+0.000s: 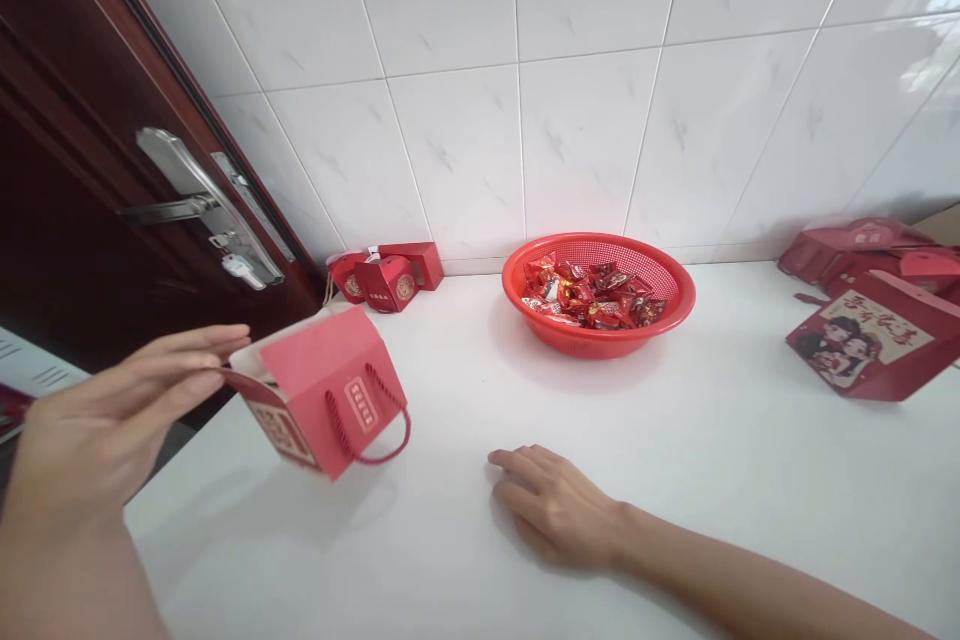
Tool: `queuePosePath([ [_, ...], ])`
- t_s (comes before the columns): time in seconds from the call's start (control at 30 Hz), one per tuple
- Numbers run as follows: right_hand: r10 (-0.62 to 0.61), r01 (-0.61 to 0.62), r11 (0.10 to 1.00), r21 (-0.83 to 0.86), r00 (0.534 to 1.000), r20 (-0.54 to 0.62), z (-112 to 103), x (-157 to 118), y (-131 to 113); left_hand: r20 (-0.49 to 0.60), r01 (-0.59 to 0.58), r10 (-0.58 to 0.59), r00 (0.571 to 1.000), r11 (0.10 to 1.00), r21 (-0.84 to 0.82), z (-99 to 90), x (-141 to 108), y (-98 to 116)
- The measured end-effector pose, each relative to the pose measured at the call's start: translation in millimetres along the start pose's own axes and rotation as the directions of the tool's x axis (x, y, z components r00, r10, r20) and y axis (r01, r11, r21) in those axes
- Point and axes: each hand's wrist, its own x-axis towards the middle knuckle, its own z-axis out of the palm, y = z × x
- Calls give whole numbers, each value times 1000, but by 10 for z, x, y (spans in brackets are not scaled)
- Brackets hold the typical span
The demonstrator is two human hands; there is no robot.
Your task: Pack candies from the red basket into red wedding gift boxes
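My left hand [142, 400] pinches the edge of a red gift box [341, 385] between thumb and fingers. The box is tilted above the white table, its top flaps standing up and a twisted red cord handle hanging at its side. My right hand [555, 510] rests on the tabletop with its fingers bent loosely downward, touching no object but the table. Beyond it stands a red plastic basket [607, 345] holding several wrapped candies [581, 295].
Small red boxes [386, 282] sit against the tiled wall at the back left. A larger red box [874, 345] with a printed couple stands at the right, before a pile of flattened red boxes [847, 250]. A dark door [97, 120] with a metal handle borders the left side.
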Motion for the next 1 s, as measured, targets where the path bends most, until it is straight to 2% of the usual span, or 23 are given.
queuePosePath([
  [0.13,0,0,1000,1,999,-47,3,-3,7,11,6,-6,1000,999,36,119,-269,-26],
  [0.3,56,-53,997,59,997,-54,-14,-9,11,6,-182,182,983,983,22,409,-472,47],
  [0.4,85,-74,993,89,989,-121,-34,13,5,43,-254,258,965,963,-88,683,-556,115],
  [0.53,34,-8,997,81,946,-322,-139,58,8,2,-344,350,937,922,-178,1141,-613,189],
  [0.57,30,-3,997,71,924,-381,-186,64,18,8,-372,380,925,909,-188,1244,-621,202],
  [0.63,43,-17,998,57,870,-491,-293,59,61,91,-430,452,887,882,-192,1410,-637,221],
  [0.7,67,-48,998,49,828,-556,-395,34,133,192,-500,539,820,838,-217,1518,-658,227],
  [0.8,51,-89,995,-41,830,-556,-494,-19,263,296,-573,644,705,764,-297,1610,-699,223],
  [0.87,16,-98,986,-132,854,-519,-522,-43,331,323,-592,682,656,731,-340,1653,-722,225],
  [0.93,-1,-98,980,-175,870,-493,-534,-48,362,326,-595,687,650,726,-344,1691,-733,234],
  [1.0,3,-95,983,-160,869,-496,-540,-39,358,327,-577,654,683,757,-308,1723,-729,247],
])
